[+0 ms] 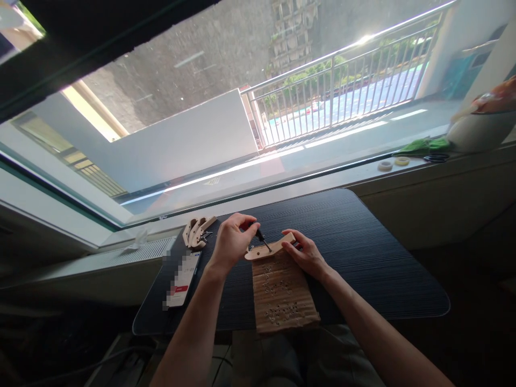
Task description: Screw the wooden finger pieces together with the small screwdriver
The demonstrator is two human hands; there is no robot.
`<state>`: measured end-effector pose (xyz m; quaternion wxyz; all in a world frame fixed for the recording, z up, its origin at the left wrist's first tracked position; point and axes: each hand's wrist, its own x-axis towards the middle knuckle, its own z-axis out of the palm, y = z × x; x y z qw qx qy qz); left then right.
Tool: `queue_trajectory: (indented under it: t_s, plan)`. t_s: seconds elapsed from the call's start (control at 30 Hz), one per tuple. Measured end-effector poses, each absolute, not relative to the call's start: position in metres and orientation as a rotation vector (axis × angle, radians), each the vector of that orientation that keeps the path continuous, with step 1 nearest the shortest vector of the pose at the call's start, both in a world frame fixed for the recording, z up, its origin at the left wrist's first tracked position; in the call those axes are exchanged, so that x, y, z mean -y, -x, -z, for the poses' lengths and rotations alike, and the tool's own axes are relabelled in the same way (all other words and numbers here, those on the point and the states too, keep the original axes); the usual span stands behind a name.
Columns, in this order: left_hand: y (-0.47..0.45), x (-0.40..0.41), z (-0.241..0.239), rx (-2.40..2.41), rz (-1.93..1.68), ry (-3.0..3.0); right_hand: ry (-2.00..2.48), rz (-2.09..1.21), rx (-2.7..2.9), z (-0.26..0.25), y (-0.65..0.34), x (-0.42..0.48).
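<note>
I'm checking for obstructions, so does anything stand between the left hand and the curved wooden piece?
Only the screwdriver in the left hand, slanting down to the curved wooden piece. Nothing else visible stands in between; the right hand grips the piece's right end, off to one side.

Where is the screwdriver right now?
The screwdriver is mid-picture in the head view, in the left hand, its tip at the wooden piece by the cardboard.
</note>
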<state>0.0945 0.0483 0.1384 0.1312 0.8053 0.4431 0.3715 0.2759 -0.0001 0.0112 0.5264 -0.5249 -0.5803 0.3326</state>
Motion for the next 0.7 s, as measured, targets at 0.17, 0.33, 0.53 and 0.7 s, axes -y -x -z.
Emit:
queue_trajectory:
  t_s: [0.17, 0.33, 0.53, 0.7]
  plan:
    - [-0.095, -0.054, -0.154, -1.299, -0.777, -2.045, 1.242, -0.787, 1.397, -0.01, -0.277, -0.002]
    - [-0.097, -0.063, -0.167, -1.184, -0.562, -2.016, 1.251, -0.829, 1.388, -0.012, -0.276, 0.0]
    - [-0.095, -0.077, -0.178, -1.045, -0.31, -2.071, 1.279, -0.87, 1.358, -0.009, -0.274, -0.001]
    - [-0.1, -0.082, -0.19, -1.033, -0.141, -2.206, 1.285, -0.892, 1.352, -0.004, -0.274, -0.005]
